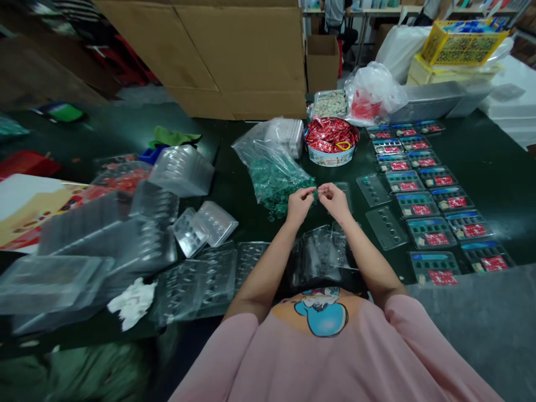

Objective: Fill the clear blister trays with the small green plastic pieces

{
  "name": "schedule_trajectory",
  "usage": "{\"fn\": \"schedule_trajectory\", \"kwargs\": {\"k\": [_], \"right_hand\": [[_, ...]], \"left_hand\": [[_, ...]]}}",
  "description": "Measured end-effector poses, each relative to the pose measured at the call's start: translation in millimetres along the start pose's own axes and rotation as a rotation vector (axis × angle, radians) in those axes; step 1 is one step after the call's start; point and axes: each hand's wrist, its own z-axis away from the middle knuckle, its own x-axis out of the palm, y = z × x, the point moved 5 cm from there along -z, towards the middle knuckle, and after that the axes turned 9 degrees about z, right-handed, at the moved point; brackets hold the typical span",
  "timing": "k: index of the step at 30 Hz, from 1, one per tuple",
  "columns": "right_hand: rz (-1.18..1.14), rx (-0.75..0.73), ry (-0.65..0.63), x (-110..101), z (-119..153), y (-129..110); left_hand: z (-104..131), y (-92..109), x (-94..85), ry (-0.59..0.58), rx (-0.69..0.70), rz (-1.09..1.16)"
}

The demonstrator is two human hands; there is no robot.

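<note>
Green pieces (272, 181) in a clear bag (256, 144) lie beside the left hand (300, 205) in the head view. It and the right hand (334, 203) pinch narrowly, nearly meeting, their hold too small to tell; a tin (330, 159) sits beyond them.

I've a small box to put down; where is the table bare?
Right of the filled trays, the table is mostly bare. A smaller gap lies between the green-filled bag and the stacked clear trays. It is crowded at near left and below the left hand and right hand.
</note>
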Motion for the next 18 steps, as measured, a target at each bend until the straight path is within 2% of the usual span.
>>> {"fn": "schedule_trajectory", "kwargs": {"k": [5, 9, 13, 18], "right_hand": [[0.014, 0.016, 0.059, -7.2, 1.5, 1.8], [0.142, -0.032, 0.092, -12.1, 3.4, -8.2], [0.275, -0.116, 0.086, -10.2, 5.4, -18.7], [0.295, -0.145, 0.116, -6.1, 3.5, -18.5]], "left_hand": [[5.9, 15.6, 8.4, -0.061, 0.092, -0.117], [8.0, 26.0, 13.7, -0.046, 0.157, -0.237], [4.7, 33.3, 14.7, -0.011, 0.175, -0.335], [-1.9, 38.3, 19.1, -0.062, 0.234, -0.44]]}}
